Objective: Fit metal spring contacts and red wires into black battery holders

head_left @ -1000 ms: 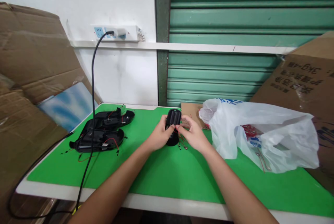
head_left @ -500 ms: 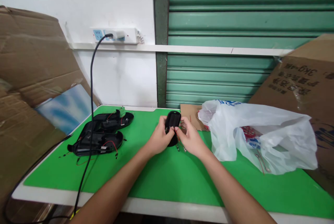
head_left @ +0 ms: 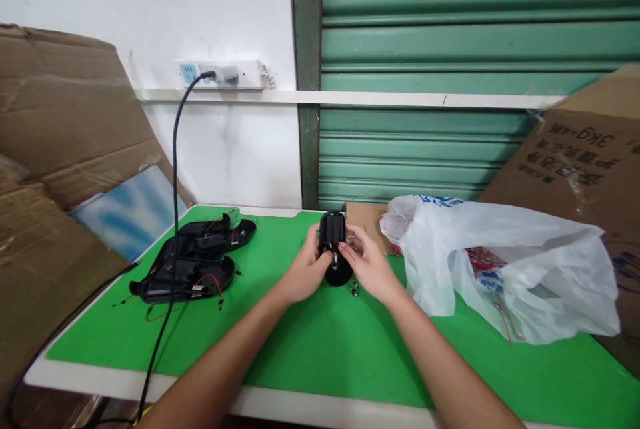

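Note:
Between my two hands I hold a black plastic housing (head_left: 333, 229), a long rounded shell with a glossy lower end, above the green mat. My left hand (head_left: 306, 269) grips its left side, the thumb lying on the middle. My right hand (head_left: 367, 261) closes on the right side, with its thumb and fingertips at the centre and a thin red wire by them. Small metal wire ends (head_left: 355, 287) dangle below the right fingers. What the fingertips pinch inside the shell is too small to make out.
Several similar black housings (head_left: 183, 279) with red wires lie at the left. A black power cable (head_left: 175, 169) hangs across them from the wall socket (head_left: 220, 74). At the right are a white plastic bag (head_left: 545, 242) holding red wires and a cardboard piece (head_left: 367, 215).
The housing has tilted in my hands, so its glossy lower end now shows. Both hands stay on it, and the right thumb has shifted slightly.

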{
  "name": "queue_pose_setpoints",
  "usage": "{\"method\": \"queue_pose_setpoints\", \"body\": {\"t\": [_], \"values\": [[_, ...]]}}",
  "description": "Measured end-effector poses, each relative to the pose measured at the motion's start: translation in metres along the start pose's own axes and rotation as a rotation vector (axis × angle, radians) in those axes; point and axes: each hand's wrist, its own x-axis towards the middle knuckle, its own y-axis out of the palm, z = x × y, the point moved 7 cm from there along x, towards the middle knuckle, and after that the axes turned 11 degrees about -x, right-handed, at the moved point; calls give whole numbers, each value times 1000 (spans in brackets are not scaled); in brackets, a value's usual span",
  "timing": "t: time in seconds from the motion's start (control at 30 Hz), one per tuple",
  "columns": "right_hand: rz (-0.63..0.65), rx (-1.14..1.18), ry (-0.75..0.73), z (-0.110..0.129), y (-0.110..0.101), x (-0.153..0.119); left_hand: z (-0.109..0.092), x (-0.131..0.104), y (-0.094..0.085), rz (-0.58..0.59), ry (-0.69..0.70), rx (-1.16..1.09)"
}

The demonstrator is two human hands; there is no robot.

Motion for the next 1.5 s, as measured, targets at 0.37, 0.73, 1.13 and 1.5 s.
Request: {"method": "queue_pose_setpoints", "body": {"t": [0.37,0.73,1.13,1.5], "values": [[-3,30,60,-1,1,-4,4,1,-4,-36,16,12],[14,-6,54,1,-1,-4,0,2,-5,-107,3,15],[73,-18,65,3,-3,-5,1,-2,-3,6,-105,-39],[93,-130,26,5,1,-9,-8,-4,-4,13,-13,297]]}}
